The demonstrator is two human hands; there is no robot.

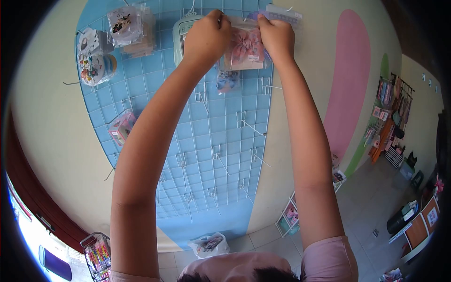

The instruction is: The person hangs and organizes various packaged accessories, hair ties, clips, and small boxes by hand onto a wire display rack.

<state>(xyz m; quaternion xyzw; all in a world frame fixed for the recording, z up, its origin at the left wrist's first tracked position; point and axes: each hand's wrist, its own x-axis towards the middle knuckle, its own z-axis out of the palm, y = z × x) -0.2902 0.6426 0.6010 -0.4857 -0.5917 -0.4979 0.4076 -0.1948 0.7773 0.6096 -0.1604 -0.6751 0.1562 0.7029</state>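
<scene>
Both arms reach up to the top of a white wire grid on a blue wall panel. Between the hands is a clear plastic packet with a pink bow and a white label. My left hand has its fingers curled at the packet's upper left, beside a pale green case. At its upper right my right hand closes on the packet's edge. Just below hangs a packet with a blue patterned item. The fingertips of both hands are partly hidden.
Packets with hair accessories hang at the grid's upper left, a pink packet lower down. Bare metal hooks stick out from the grid. A plastic bag lies on the floor below. Wire racks stand at both sides.
</scene>
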